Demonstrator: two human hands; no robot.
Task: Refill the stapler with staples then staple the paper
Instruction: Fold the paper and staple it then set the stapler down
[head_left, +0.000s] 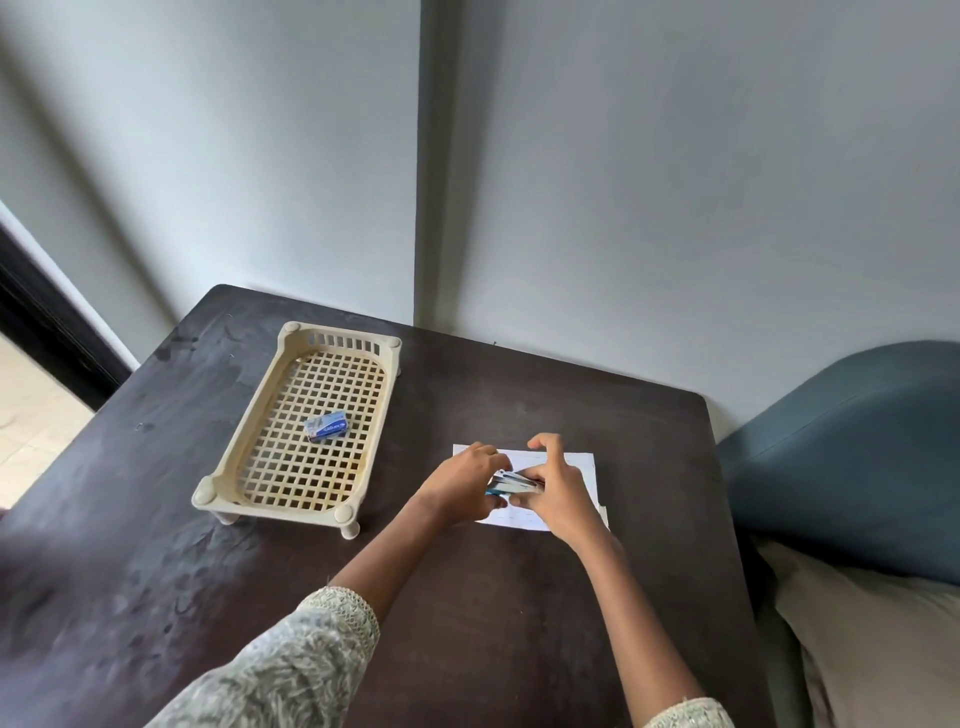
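Note:
A small blue and silver stapler (511, 483) is held between both hands just above a white sheet of paper (584, 467) that lies on the dark table. My left hand (460, 480) grips the stapler's left end. My right hand (553, 488) closes over its right end, with the thumb and forefinger raised. Much of the stapler is hidden by the fingers. A little blue box of staples (326, 426) lies inside the cream basket, well to the left of the hands.
The cream plastic lattice basket (244, 467) stands on short legs at the table's left middle. The dark wooden table (467, 597) meets grey walls at the back. A blue cushioned seat (852, 457) borders the table's right edge.

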